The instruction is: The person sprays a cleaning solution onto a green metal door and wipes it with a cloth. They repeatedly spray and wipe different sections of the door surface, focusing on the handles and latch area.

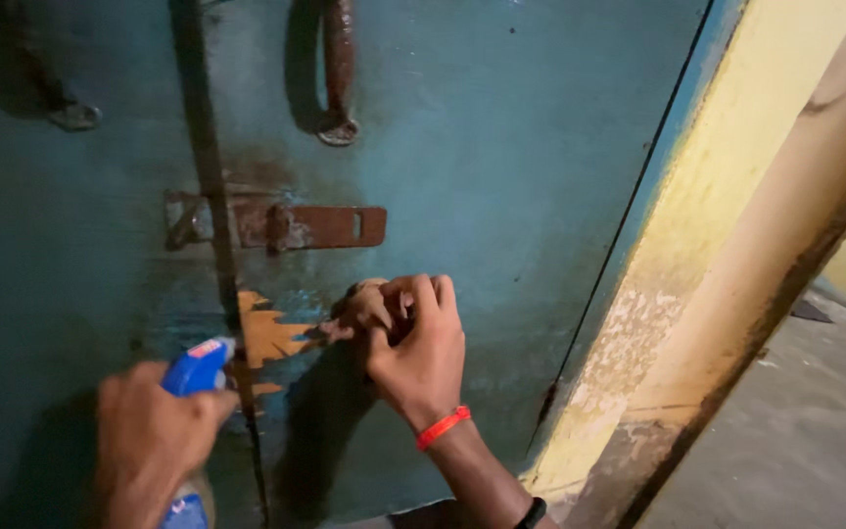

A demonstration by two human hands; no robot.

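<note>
— Against the door [501, 147], what is the right hand [415, 348] doing?
— It is closed around a small wad, perhaps a cloth [369, 294], and presses it to the paint, so the wad stays flat on the metal. I cannot tell the wad's material for sure.
— And just left of those knuckles?
— A patch of bare orange [271, 333] where the paint has flaked, touching the seam between the two leaves.
— The left hand [149, 441]?
— Lower and further left, wrapped around a spray bottle [198, 367] with a blue head, nozzle turned toward the flaked patch, seemingly to wet that spot.
— Above the right hand?
— A rusty latch [291, 225] bridging the seam, and higher up a rusty handle [338, 69]. To its right stands a yellow frame [736, 225].
</note>
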